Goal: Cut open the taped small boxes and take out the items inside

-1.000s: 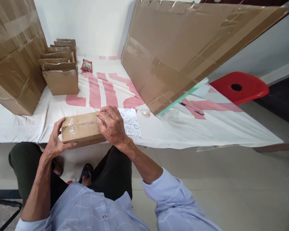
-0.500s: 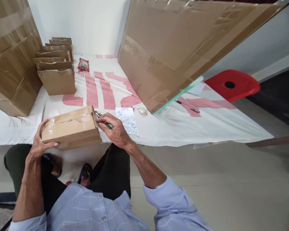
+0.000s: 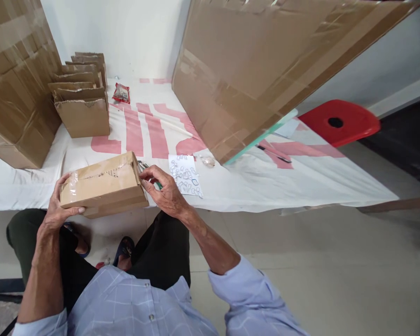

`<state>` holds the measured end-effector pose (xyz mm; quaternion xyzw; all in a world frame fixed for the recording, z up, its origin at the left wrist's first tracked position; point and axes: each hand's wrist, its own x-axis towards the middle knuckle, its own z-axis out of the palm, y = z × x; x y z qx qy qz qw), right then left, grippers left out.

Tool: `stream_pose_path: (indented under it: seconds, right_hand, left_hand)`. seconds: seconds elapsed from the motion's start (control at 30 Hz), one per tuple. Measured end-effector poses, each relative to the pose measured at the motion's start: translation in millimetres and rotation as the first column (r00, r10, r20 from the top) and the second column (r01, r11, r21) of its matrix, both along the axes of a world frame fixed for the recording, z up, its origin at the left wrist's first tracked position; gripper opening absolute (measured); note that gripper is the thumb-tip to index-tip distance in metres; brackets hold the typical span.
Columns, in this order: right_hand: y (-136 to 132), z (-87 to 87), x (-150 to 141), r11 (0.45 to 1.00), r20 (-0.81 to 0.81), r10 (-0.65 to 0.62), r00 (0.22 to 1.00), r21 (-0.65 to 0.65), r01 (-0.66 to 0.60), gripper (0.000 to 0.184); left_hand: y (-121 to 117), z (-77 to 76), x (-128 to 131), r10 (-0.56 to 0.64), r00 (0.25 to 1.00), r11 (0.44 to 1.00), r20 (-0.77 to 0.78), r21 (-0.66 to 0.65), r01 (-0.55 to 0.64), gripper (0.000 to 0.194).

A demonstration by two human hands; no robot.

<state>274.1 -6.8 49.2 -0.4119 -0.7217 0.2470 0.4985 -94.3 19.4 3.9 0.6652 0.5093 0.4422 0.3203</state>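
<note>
Table runs across mid-frame, white cloth with red markings. Big carton fills the upper right, taped, green strip along its bottom edge. Tall carton at upper left, also patched with tape. Stool, red with a dark round hole, right of frame past the table's edge. Row of open-topped cartons just right of the tall carton, set one behind another.

Box is left of centre at the table's near edge: closed top, clear tape at its left end, sitting askew. From where I stand, can't tell if it rests on the cloth. Left hand is clamped on its left end, thumb along the near side, fingers over the far side. Right hand is at the box's right end, fingers and thumb together on a green tool, mostly hidden; metal part shows beyond the fingertips.

Paper with small outlines lies just right of the right hand, mid-frame. Red packet upper left, near the row. Pen right of centre, below the big carton. Clear wrap near centre, beside the paper.
</note>
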Motion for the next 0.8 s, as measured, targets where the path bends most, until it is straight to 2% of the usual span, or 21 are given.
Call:
stream_pose_path:
  seconds: [0.1,0.33,0.57,0.8]
  right_hand:
    - [0.2,-5.7,2.4,0.999,-0.019,-0.035,0.999,0.000,0.035,0.007]
    - [-0.9,-15.3,12.3,0.979,-0.025,-0.194,0.981,0.053,0.195,0.011]
    - [-0.6,-14.0,15.4,0.973,0.004,-0.211,0.977,0.101,0.210,0.013]
    - [2.2,2.2,10.6,0.963,-0.017,-0.219,0.976,0.155,0.219,0.014]
  left_hand:
    - [-0.7,10.7,8.6,-0.011,1.000,0.998,0.020,-0.054,0.012,0.124]
    - [-4.5,34.5,36.5,-0.096,0.994,0.993,-0.058,-0.070,0.092,0.119]
    - [-3.4,36.0,43.6,-0.135,0.990,0.989,-0.044,-0.059,0.133,0.115]
    - [-1.3,35.2,45.9,-0.146,0.988,0.989,-0.042,-0.039,0.145,0.115]
